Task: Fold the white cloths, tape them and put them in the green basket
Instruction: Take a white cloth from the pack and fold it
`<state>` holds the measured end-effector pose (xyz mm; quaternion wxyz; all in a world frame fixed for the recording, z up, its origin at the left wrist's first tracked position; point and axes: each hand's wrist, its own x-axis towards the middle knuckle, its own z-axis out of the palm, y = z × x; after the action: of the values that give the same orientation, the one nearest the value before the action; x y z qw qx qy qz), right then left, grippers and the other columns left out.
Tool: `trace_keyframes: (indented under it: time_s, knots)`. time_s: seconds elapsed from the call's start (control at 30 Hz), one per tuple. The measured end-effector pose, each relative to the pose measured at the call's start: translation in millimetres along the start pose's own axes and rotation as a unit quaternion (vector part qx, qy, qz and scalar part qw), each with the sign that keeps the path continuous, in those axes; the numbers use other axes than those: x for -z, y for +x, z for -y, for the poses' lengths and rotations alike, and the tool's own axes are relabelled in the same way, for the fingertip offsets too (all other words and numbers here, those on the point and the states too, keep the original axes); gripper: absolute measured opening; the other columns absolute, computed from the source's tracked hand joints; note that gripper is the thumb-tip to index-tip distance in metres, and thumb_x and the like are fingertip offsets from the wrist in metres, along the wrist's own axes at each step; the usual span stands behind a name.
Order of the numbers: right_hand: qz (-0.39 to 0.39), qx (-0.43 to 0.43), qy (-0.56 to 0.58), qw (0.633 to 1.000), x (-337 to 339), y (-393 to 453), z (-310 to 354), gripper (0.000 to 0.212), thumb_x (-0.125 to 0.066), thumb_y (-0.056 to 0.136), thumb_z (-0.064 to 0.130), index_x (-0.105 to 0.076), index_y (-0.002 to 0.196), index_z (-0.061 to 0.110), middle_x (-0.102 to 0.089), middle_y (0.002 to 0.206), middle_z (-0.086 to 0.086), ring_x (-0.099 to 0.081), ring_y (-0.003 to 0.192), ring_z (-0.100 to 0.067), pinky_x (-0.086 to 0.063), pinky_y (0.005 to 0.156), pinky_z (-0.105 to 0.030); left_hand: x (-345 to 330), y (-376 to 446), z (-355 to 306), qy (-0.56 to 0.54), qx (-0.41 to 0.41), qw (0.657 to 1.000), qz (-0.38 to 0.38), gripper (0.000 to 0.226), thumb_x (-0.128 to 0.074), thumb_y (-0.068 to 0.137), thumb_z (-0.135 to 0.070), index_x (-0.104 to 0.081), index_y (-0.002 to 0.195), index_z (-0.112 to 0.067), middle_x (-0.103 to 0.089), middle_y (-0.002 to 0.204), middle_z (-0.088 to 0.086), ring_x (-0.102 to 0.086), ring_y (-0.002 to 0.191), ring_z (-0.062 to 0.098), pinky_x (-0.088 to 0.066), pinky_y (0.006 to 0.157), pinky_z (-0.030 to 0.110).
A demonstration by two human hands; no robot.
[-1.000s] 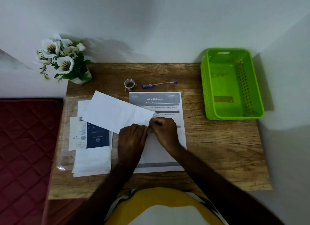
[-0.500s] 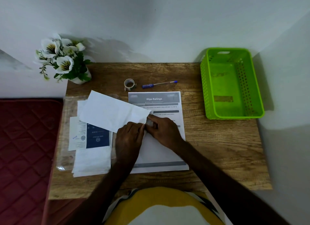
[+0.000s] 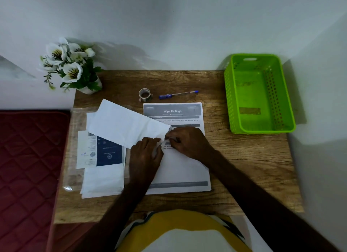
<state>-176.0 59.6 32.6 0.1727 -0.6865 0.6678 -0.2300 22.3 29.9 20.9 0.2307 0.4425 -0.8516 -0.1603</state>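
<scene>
A long white cloth (image 3: 124,125) lies slanted across the table's middle, its right end between my hands. My left hand (image 3: 145,155) pinches that end from below. My right hand (image 3: 187,141) pinches the same end from the right, fingers curled on its corner. More white cloths (image 3: 102,182) lie stacked at the left under a clear bag. A small roll of tape (image 3: 144,94) stands behind the cloth. The green basket (image 3: 260,93) sits at the back right, holding nothing.
A printed sheet headed "Wipe Railings" (image 3: 180,157) lies under my hands. A blue pen (image 3: 178,94) lies beside the tape. A dark blue card (image 3: 109,151) rests on the cloth stack. A pot of white flowers (image 3: 70,67) stands back left. A red mattress (image 3: 28,167) borders the table's left edge.
Both hands shifted slightly along the cloth's right end while keeping their pinch. The cloth's slant changed only a little.
</scene>
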Motion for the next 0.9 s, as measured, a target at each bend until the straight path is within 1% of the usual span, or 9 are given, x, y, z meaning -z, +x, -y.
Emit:
trace_keyframes:
  time_s: [0.1,0.23,0.33,0.43,0.53,0.6,0.7,0.77,0.9]
  knots:
    - [0.001,-0.010,0.010,1.000,1,-4,-2,0.021,-0.063,0.086,0.029,-0.078,0.101,0.024,-0.078,0.099,0.001,-0.072,0.087,-0.020,-0.059,0.074,-0.039,-2,0,0,-0.019,0.016,1.000,0.003,0.021,-0.069,0.092,-0.026,-0.072,0.107,-0.012,-0.069,0.100,0.006,-0.065,0.086,0.028,-0.048,0.076,0.038]
    - [-0.024,-0.011,0.013,1.000,1,-15,-3,0.019,-0.068,0.085,0.022,-0.078,0.100,0.018,-0.077,0.095,-0.001,-0.071,0.082,-0.020,-0.055,0.071,-0.027,-3,2,3,-0.021,0.016,1.000,0.016,0.025,-0.073,0.092,-0.037,-0.074,0.105,-0.015,-0.068,0.101,0.004,-0.065,0.089,0.025,-0.048,0.074,0.038]
    - [-0.035,-0.027,0.019,0.999,-1,-25,-1,0.019,-0.067,0.086,0.023,-0.077,0.102,0.018,-0.076,0.094,0.001,-0.071,0.082,-0.019,-0.056,0.069,-0.030,-5,4,5,-0.013,0.011,0.999,0.033,0.027,-0.073,0.092,-0.041,-0.074,0.105,-0.017,-0.067,0.102,0.003,-0.064,0.090,0.024,-0.049,0.071,0.040]
    - [-0.048,-0.032,0.014,0.998,-3,-33,2,0.026,-0.059,0.089,0.030,-0.078,0.102,0.019,-0.075,0.091,0.003,-0.070,0.080,-0.017,-0.053,0.067,-0.027,-8,6,7,-0.011,0.001,1.000,0.025,0.025,-0.073,0.092,-0.040,-0.077,0.101,-0.017,-0.067,0.098,0.004,-0.064,0.086,0.023,-0.048,0.069,0.037]
    - [-0.061,-0.021,-0.007,0.998,-7,-37,4,0.025,-0.060,0.091,0.030,-0.079,0.106,0.021,-0.074,0.088,0.003,-0.069,0.078,-0.015,-0.052,0.064,-0.026,-7,5,5,-0.012,-0.023,1.000,-0.008,0.023,-0.070,0.096,-0.034,-0.078,0.091,-0.013,-0.066,0.092,0.006,-0.061,0.079,0.024,-0.044,0.066,0.038]
    - [-0.074,-0.014,-0.007,0.997,-10,-38,5,0.025,-0.062,0.092,0.028,-0.079,0.110,0.021,-0.073,0.086,0.003,-0.068,0.075,-0.016,-0.054,0.061,-0.029,-4,2,3,-0.014,-0.028,0.999,-0.022,0.025,-0.068,0.098,-0.033,-0.076,0.088,-0.011,-0.066,0.091,0.006,-0.060,0.078,0.024,-0.040,0.068,0.034]
    - [-0.085,-0.003,-0.003,0.996,-11,-39,7,0.029,-0.066,0.091,0.025,-0.076,0.118,0.022,-0.070,0.082,0.003,-0.065,0.071,-0.017,-0.053,0.058,-0.030,0,0,2,-0.026,-0.025,0.999,-0.016,0.030,-0.067,0.097,-0.038,-0.077,0.090,-0.010,-0.067,0.093,0.006,-0.062,0.081,0.022,-0.040,0.072,0.031]
    - [-0.080,0.004,-0.004,0.997,-11,-37,8,0.033,-0.069,0.090,0.026,-0.075,0.122,0.021,-0.070,0.082,0.002,-0.065,0.071,-0.018,-0.054,0.058,-0.031,0,0,2,-0.027,-0.023,0.999,-0.011,0.032,-0.071,0.093,-0.042,-0.078,0.089,-0.011,-0.068,0.092,0.005,-0.062,0.083,0.021,-0.040,0.073,0.030]
    - [-0.066,0.002,-0.010,0.998,-15,-33,8,0.036,-0.066,0.092,0.030,-0.073,0.126,0.021,-0.071,0.083,0.001,-0.066,0.071,-0.020,-0.054,0.057,-0.033,-4,-2,2,-0.005,-0.038,0.999,-0.010,0.022,-0.077,0.089,-0.033,-0.074,0.084,-0.011,-0.066,0.082,0.006,-0.060,0.077,0.023,-0.042,0.069,0.034]
